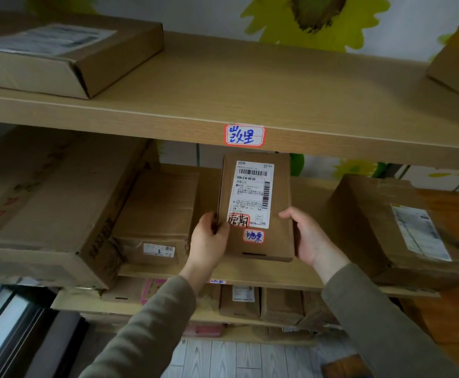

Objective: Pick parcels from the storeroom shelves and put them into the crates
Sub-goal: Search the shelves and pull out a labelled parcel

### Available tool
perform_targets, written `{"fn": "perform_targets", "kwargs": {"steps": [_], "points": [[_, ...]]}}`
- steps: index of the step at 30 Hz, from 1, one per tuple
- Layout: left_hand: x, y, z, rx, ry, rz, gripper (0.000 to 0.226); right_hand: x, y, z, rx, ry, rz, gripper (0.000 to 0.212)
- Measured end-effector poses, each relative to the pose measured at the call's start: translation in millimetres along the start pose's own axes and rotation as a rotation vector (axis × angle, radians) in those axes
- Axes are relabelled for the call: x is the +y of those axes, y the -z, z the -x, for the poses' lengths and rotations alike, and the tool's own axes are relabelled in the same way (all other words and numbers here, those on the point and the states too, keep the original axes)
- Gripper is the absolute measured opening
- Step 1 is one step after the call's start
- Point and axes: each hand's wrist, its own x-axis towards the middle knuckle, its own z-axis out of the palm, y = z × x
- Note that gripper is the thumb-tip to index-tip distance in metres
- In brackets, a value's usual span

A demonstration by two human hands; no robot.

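Observation:
A small brown cardboard parcel [277,186] with a white shipping label and two handwritten stickers is tilted up in front of the middle shelf [250,274]. My left hand [209,241] grips its lower left edge, thumb on the front face. Its lower right edge sits in the grip of my right hand [307,236], fingers curled round the side. No crate is in view.
Other cardboard parcels lie on the middle shelf: a large box [45,214] at the left, a medium one [157,214] beside it, another [386,222] at the right. A flat box [67,55] lies on the top shelf [250,91]. Smaller boxes [239,301] fill the lower shelf.

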Motion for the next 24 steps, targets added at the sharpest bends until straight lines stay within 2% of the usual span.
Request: {"fn": "perform_targets", "kwargs": {"steps": [6,10,12,18,24], "points": [[-8.6,-0.7,-0.6,-0.004,0.038,0.057,0.034,7.9,1.3,-1.0,0.033,-0.002,0.048,0.013],[-13.0,-9.9,4.1,-0.026,0.078,0.084,0.041,23.0,6.4,7.8,0.174,0.061,-0.005,0.031],[-16.6,-20.7,9.9,-0.033,0.126,0.12,0.042,34.3,12.2,18.7,0.246,0.117,-0.047,0.033],[-32.1,-67.4,55.1,-0.093,0.142,0.147,0.025,75.5,46.9,79.0,0.385,0.192,-0.157,0.042],[-39.8,-129.7,137.2,-0.221,0.099,0.114,0.032,121.0,116.6,158.6,0.538,0.258,-0.292,0.046]]}}
